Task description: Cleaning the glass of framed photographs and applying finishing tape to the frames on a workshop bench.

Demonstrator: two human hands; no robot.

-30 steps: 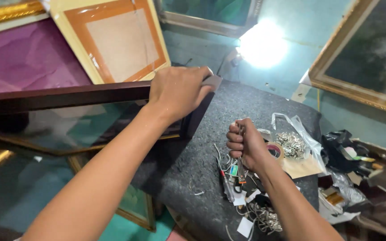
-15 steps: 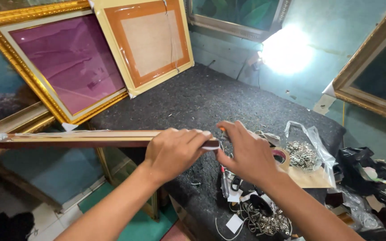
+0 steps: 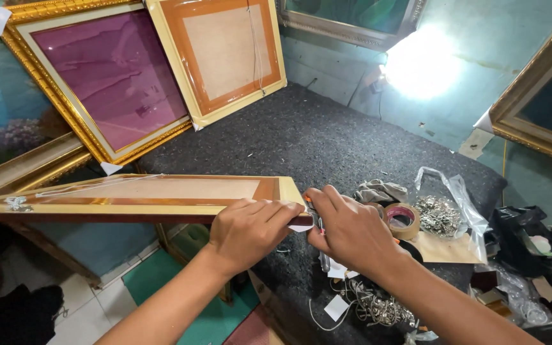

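Observation:
A picture frame (image 3: 129, 195) with a tan backboard and orange tape border lies back side up, sticking out to the left past the table edge. My left hand (image 3: 250, 230) grips its near right corner from the front. Right beside it, my right hand (image 3: 346, 230) presses a small tool with an orange tip against that same corner; most of the tool is hidden under my fingers. A thin hanging wire runs across the frame's back.
The table is covered in dark grey carpet (image 3: 327, 140). A tape roll (image 3: 402, 218), a plastic bag of metal hooks (image 3: 439, 214), a rag and loose hardware lie at the right. Gold framed pictures (image 3: 103, 83) lean against the wall at the back left.
The frame has tilted flatter, showing its backboard, and the view has shifted. Both hands stay together at its right corner.

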